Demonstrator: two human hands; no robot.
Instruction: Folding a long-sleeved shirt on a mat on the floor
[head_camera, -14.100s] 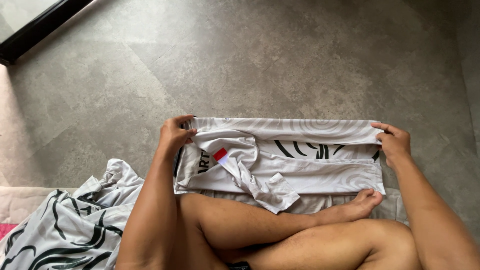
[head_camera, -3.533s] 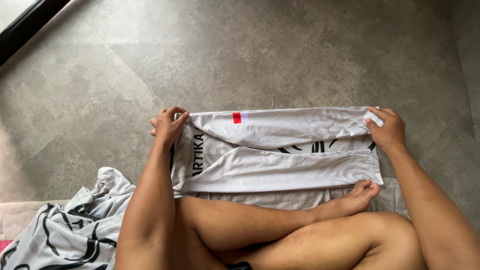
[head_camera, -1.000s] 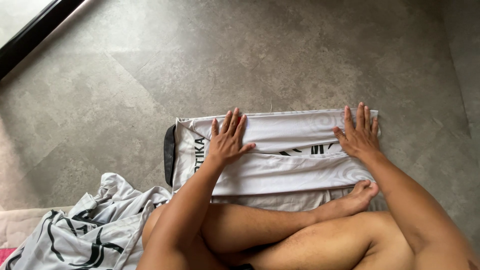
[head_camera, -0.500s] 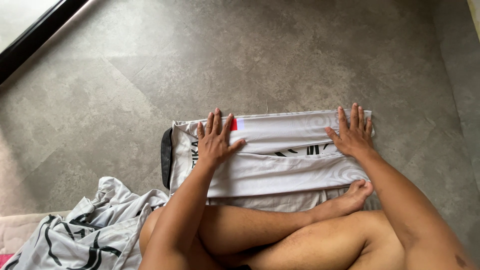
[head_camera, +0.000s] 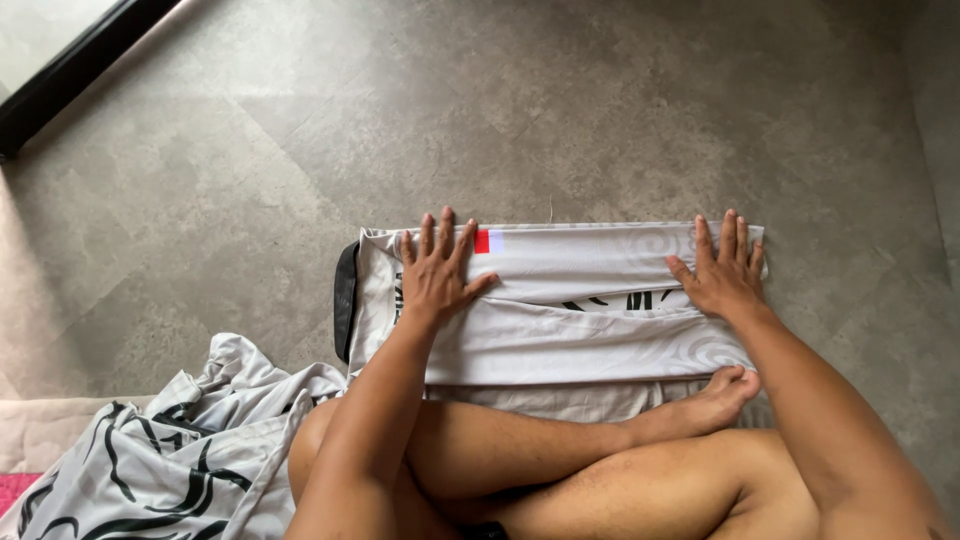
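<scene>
Two hands: both lying open, palms down on folded white garment (head_camera: 560, 320).
Left hand (head_camera: 437, 275): fingers spread, pressing near the collar end, likely flattening the fold.
Right hand (head_camera: 722, 275): pinning the opposite end.
Garment location: lying on grey floor (head_camera: 300, 150), just beyond crossed legs.
Beside: crumpled patterned cloth (head_camera: 170, 450).

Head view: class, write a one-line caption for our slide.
Both hands, left hand and right hand, press flat on a folded white garment on the grey floor.

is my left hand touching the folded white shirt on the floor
Touching: the head view shows the left hand lying flat, fingers spread, on the folded white shirt.
</scene>
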